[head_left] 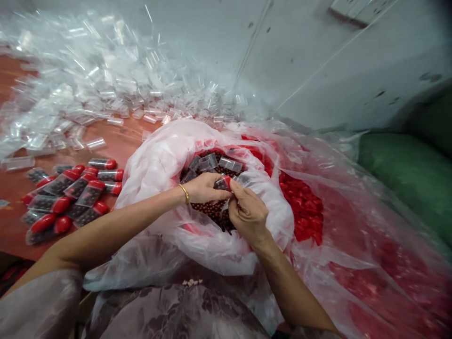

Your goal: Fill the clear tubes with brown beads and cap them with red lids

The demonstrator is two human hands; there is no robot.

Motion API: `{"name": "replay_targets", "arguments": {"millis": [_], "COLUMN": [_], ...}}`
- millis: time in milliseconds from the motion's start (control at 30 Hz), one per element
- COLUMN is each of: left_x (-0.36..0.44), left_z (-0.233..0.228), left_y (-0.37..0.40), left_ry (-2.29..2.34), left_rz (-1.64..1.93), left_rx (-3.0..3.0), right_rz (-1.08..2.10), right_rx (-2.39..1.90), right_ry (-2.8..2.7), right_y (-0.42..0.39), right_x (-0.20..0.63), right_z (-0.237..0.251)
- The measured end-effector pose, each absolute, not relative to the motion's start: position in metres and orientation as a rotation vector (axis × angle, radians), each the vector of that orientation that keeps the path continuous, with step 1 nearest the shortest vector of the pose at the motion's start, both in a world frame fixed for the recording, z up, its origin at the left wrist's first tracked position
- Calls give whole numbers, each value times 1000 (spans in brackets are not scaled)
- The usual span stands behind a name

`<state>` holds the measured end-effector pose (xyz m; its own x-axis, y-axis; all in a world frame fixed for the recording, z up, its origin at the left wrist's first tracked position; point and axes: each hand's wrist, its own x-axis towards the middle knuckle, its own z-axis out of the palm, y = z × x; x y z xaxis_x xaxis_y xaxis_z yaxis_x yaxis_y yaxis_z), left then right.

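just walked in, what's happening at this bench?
A person works over a clear plastic bag of small dark brown beads. The left hand holds a small clear plastic tube with a red cap; the right hand meets it at the cap end. Filled red-capped tubes lie on the reddish-brown table, empty clear tubes are heaped behind, and loose red caps fill a neighbouring bag.

A reddish-brown table (123,141) carries everything. Just left of the big white plastic bag (158,165) resting on it lies a cluster of filled, red-capped tubes (67,193). Beyond the bag and stretching off to its left spreads a heap of empty clear tubes (88,80).
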<state>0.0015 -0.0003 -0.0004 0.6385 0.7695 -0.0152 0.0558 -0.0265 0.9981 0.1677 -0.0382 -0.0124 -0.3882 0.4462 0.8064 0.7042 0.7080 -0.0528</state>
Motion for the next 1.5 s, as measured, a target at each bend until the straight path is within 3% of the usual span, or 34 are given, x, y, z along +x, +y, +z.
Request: {"name": "replay_targets", "arguments": {"millis": [300,600,733,933,1100,1300,1500], "left_x": [2,6,3,10,16,15,14], "left_z": [1,9,5,11,10,2,2], "left_y": [-3,1,0,-3,-8,-13,-12], "left_ry": [747,753,820,989,1114,1131,1202], "left_rz": [544,490,469,310,190,140,94], "left_rx": [1538,1508,1733,2220,2461,2553,2564], "right_rz": [-463,-128,161,891,1260,1346,1070], "right_rx": [-769,-695,-804,-1068,-1232,-1367,-1280], "right_ry": [-2165,-2134,-1916,-1402,-1358,-1498,-1593], "right_y": [-42,-33,-31,-11,-3,-7,-2], "right_x": [170,181,176,149,137,135,130], "right_z": [-12,9,7,6,3,-11,-15]}}
